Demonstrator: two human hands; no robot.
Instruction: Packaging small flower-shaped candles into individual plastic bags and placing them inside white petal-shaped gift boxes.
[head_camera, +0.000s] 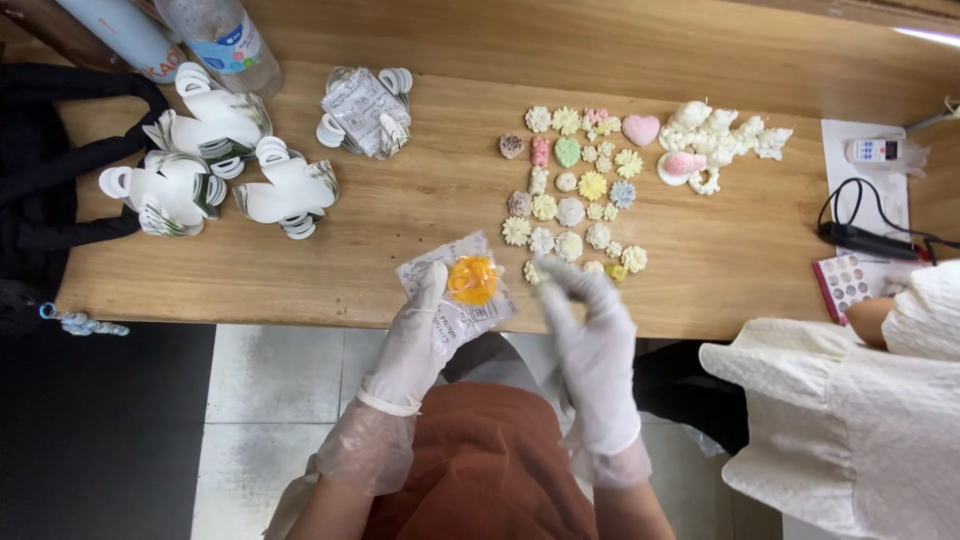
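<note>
The gloved right hand (590, 340) is hovering blurred, fingers loosely spread and empty, at the tabletop's (300, 270) near edge; the left hand (425, 320) is pinching a clear packet (455, 290) half-hiding an orange piece (472, 279).

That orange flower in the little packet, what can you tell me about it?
The orange flower is a small, ruffled, glossy-looking moulded piece, bright orange with a yellower middle. It sits inside a clear printed packet, which the gloved left hand holds up by its lower edge over the near edge of the wooden table. The gloved right hand is beside it, not touching.
</note>
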